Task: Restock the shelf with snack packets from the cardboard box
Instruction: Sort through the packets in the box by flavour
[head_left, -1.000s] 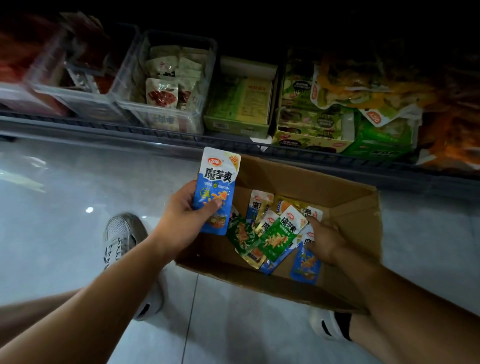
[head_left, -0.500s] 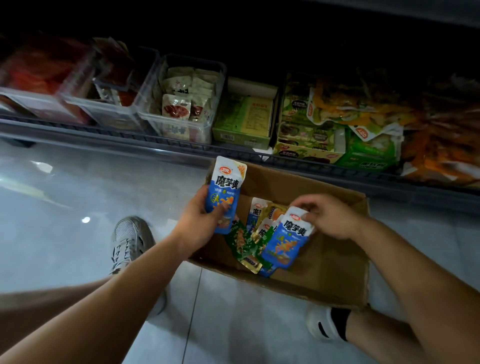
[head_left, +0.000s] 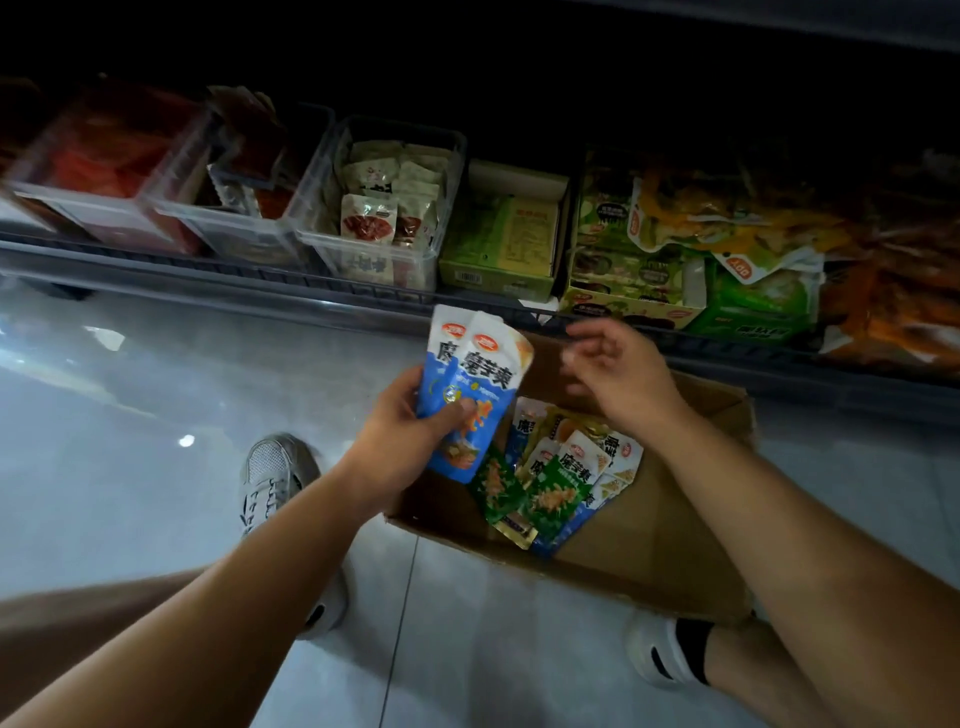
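The left hand (head_left: 400, 447) grips two blue snack packets (head_left: 483, 384), fanned one over the other. Its thumb is pressed across the front of the nearer one and its fingers are curled behind. The packets stand upright above the left edge of the cardboard box (head_left: 675, 551), toward its far left corner. The right hand (head_left: 623, 379) hovers over the far edge of the box, apart from the blue packets. Its fingers (head_left: 582, 353) are loosely curled and a little blurred, and it holds nothing.

The box sits open on the glossy tiled floor (head_left: 130, 467), just in front of the low shelf (head_left: 208, 267). Inside, toward the left half, lies a loose heap of packets (head_left: 561, 483) — green ones on top, with blue and yellow ones under and behind them, overlapping at angles. The right half of the box bottom shows bare cardboard.

Along the shelf, starting at its left end, stand clear plastic bins of red packets (head_left: 104, 156). Next come a clear bin (head_left: 379, 273) of pale packets printed with a red-brown picture, and a green carton (head_left: 498, 244). Beyond those are an open display carton (head_left: 628, 306) of green packs and, at the right end, loose orange bags (head_left: 893, 312). The back of the shelf is too dark to read.

A grey laced sneaker (head_left: 270, 478) stands on the floor left of the box, partly behind the left forearm. A white shoe (head_left: 660, 654) with a dark sock stands at the box's near right corner.
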